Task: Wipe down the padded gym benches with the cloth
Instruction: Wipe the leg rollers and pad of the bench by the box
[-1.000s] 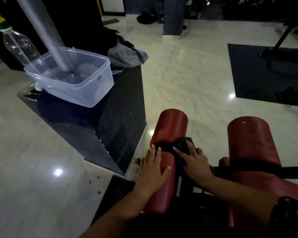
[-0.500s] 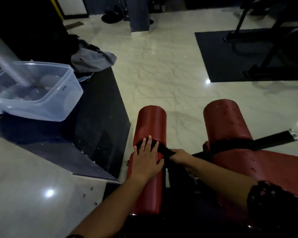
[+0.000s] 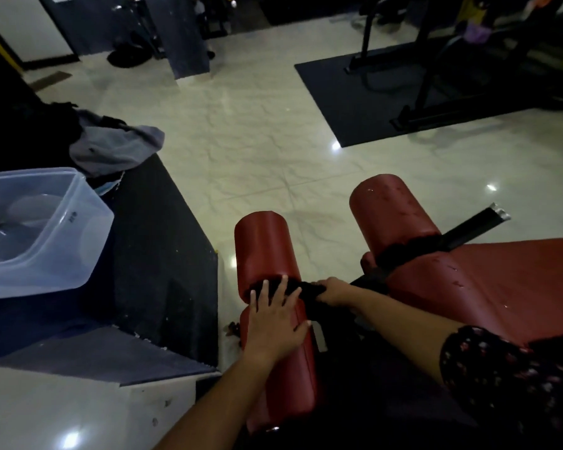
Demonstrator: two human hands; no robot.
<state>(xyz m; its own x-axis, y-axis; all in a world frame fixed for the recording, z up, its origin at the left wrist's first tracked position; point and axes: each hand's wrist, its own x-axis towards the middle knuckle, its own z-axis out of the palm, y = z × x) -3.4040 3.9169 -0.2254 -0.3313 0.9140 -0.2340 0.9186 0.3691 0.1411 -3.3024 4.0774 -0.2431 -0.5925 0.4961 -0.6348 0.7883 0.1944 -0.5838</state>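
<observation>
Red roller pads (image 3: 264, 245), two; left hand (image 3: 275, 319) lies flat on one, right hand (image 3: 330, 292) clenches one dark cloth (image 3: 301, 291)

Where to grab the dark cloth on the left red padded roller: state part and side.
Take the dark cloth by its bunched end beside the red padded roller, from the right, as the right hand does; elsewhere it lies flat under the left hand.

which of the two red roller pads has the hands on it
The left roller pad: the left hand lies flat on it, the right hand grips the cloth there.
</observation>
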